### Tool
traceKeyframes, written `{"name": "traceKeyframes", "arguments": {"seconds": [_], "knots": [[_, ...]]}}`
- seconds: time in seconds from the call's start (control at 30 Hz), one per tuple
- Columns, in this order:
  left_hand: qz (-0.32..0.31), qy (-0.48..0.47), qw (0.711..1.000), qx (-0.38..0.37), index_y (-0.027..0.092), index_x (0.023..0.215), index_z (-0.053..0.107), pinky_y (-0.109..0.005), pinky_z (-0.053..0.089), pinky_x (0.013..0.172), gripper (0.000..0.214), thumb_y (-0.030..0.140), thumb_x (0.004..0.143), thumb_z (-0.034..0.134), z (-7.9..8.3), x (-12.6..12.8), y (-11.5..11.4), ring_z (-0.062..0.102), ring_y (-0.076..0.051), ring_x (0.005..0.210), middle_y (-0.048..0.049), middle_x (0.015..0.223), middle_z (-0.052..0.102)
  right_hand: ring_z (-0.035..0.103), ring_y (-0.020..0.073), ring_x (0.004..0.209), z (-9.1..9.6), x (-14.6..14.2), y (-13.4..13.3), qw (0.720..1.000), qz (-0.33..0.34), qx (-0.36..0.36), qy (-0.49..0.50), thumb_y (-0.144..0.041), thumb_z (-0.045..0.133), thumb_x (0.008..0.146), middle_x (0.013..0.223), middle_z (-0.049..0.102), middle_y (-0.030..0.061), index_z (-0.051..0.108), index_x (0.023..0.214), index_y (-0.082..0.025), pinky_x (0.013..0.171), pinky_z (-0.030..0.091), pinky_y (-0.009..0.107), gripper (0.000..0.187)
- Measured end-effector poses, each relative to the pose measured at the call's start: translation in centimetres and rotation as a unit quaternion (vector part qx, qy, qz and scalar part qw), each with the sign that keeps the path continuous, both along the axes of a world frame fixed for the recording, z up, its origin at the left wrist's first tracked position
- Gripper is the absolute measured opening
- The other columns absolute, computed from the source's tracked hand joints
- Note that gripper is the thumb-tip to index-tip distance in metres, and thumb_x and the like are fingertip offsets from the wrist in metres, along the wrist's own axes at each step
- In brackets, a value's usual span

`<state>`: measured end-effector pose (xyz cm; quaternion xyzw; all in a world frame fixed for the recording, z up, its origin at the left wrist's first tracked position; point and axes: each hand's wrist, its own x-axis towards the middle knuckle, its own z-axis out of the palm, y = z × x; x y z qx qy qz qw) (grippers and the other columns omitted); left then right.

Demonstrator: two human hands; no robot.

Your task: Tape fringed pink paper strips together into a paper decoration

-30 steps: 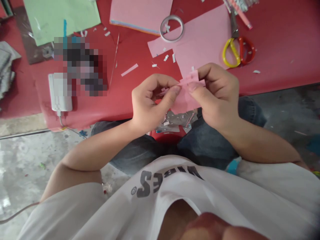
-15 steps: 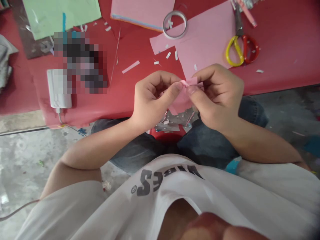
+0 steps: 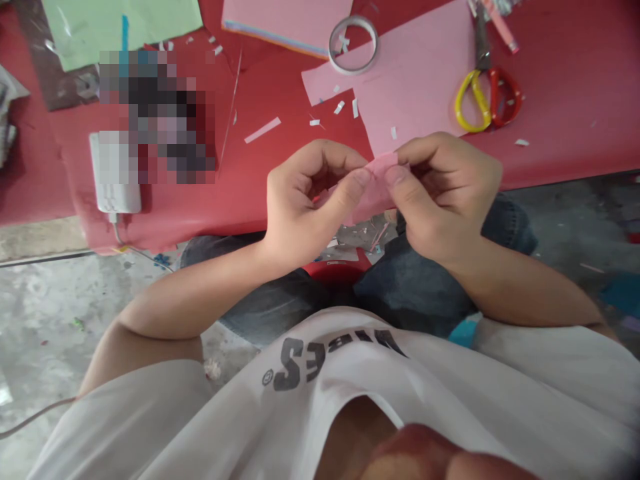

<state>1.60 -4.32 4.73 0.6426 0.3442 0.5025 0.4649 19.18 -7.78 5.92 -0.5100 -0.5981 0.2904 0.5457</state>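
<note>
head view: our left hand (image 3: 305, 200) and right hand (image 3: 445, 200) meet with their fingers (image 3: 425, 150) closed on a small pink paper piece (image 3: 375, 190), pinching it from both sides to hold it up over the red table (image 3: 280, 87), yellow-and-red scissors (image 3: 487, 100) lying within reach.

Diffuse, moderately bright light falls across the scene from no visible source, and only soft shadows are cast beneath the left hand (image 3: 305, 207), the right hand (image 3: 443, 200) and the pink paper (image 3: 375, 190). Faint glare is registered on the concrete floor (image 3: 50, 347) toward the lower-left corner, and a slight sheen is seen on the red table cover (image 3: 280, 87). Curved distortion is visible toward the frame edges, a dark-red shape (image 3: 425, 453) at the bottom edge is heavily out of focus, and part of the view is obscured by a pixelated block (image 3: 157, 113).
</note>
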Motion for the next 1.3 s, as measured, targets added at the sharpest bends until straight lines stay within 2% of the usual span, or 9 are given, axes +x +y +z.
{"name": "traceKeyframes", "arguments": {"seconds": [0.17,0.27,0.4,0.6,0.77,0.9,1.03,1.17,1.3], "knots": [[-0.006,-0.010,1.000,0.022,0.026,0.101,0.073,-0.032,0.058,0.064,0.017,0.040,0.095,0.080,-0.1,-0.1,-0.3,0.071,-0.012,0.077,0.0004,0.092,0.077,0.061,0.0156,0.070,0.0,-0.1,-0.1,1.000,-0.007,-0.014,0.015,-0.043,0.076,0.094,0.077,0.069,-0.0009,0.077,0.088,-0.031,0.064,0.051,0.036,0.013],[0.008,0.004,0.999,0.045,0.027,0.099,0.073,-0.033,0.056,0.063,0.019,0.043,0.094,0.081,-0.3,0.0,-0.4,0.071,-0.012,0.075,0.0014,0.090,0.077,0.062,0.0151,0.069,0.1,-0.2,-0.1,1.000,-0.004,-0.017,0.011,-0.040,0.075,0.095,0.078,0.071,-0.0008,0.077,0.088,-0.030,0.062,0.050,0.035,0.012],[0.027,0.017,0.998,0.046,0.027,0.095,0.072,-0.032,0.054,0.063,0.013,0.038,0.098,0.077,-0.4,0.3,-0.5,0.068,-0.011,0.073,0.0027,0.087,0.075,0.061,0.0138,0.069,0.2,-0.4,-0.1,0.999,0.008,-0.018,0.030,-0.037,0.075,0.094,0.077,0.071,-0.0018,0.076,0.087,-0.029,0.061,0.048,0.032,0.011],[-0.007,0.011,0.998,0.066,0.031,0.101,0.073,-0.034,0.058,0.071,0.007,0.035,0.097,0.078,-0.3,0.0,-0.7,0.070,-0.012,0.077,0.0030,0.089,0.074,0.061,0.0125,0.068,-0.4,-0.5,0.3,0.993,0.050,-0.061,0.090,-0.049,0.074,0.094,0.077,0.070,-0.0029,0.068,0.079,-0.026,0.061,0.045,0.030,0.028],[-0.003,0.019,0.989,0.143,0.034,0.103,0.075,-0.033,0.061,0.073,0.008,0.035,0.096,0.079,-0.8,-0.4,0.1,0.073,-0.014,0.083,0.0037,0.093,0.078,0.051,0.0115,0.062,-1.1,-0.3,0.5,0.989,0.064,-0.073,0.115,-0.052,0.077,0.090,0.067,0.057,-0.0033,0.064,0.076,-0.025,0.057,0.035,0.030,0.033],[0.006,0.047,0.991,0.127,0.031,0.101,0.075,-0.034,0.065,0.079,0.011,0.040,0.096,0.078,-1.0,-0.6,0.3,0.074,-0.015,0.087,0.0016,0.095,0.079,0.039,0.0092,0.056,-0.9,-0.1,0.5,0.989,0.076,-0.065,0.112,-0.049,0.076,0.092,0.063,0.049,-0.0036,0.062,0.074,-0.023,0.055,0.029,0.030,0.034],[0.020,0.066,0.990,0.124,0.028,0.097,0.073,-0.033,0.062,0.075,0.018,0.046,0.097,0.076,-0.4,-0.7,0.1,0.072,-0.014,0.083,0.0002,0.091,0.078,0.044,0.0104,0.059,-0.4,0.1,0.3,0.993,0.071,-0.064,0.071,-0.050,0.072,0.095,0.068,0.054,-0.0028,0.064,0.077,-0.025,0.058,0.037,0.030,0.032],[0.021,0.055,0.994,0.091,0.025,0.093,0.073,-0.031,0.058,0.069,0.020,0.044,0.098,0.075,0.3,-0.6,0.2,0.068,-0.012,0.075,0.0006,0.086,0.075,0.054,0.0122,0.066,-0.4,0.3,0.0,0.996,0.074,-0.042,0.021,-0.040,0.074,0.094,0.075,0.061,-0.0025,0.069,0.087,-0.026,0.064,0.046,0.031,0.016],[-0.027,-0.001,0.997,0.073,0.024,0.099,0.076,-0.030,0.059,0.068,0.022,0.044,0.092,0.083,0.1,-0.5,0.9,0.071,-0.013,0.078,-0.0008,0.089,0.075,0.053,0.0137,0.066,-1.0,0.7,0.0,0.995,0.070,-0.067,-0.012,-0.043,0.079,0.090,0.075,0.065,-0.0014,0.074,0.091,-0.027,0.062,0.046,0.033,0.017]]}}
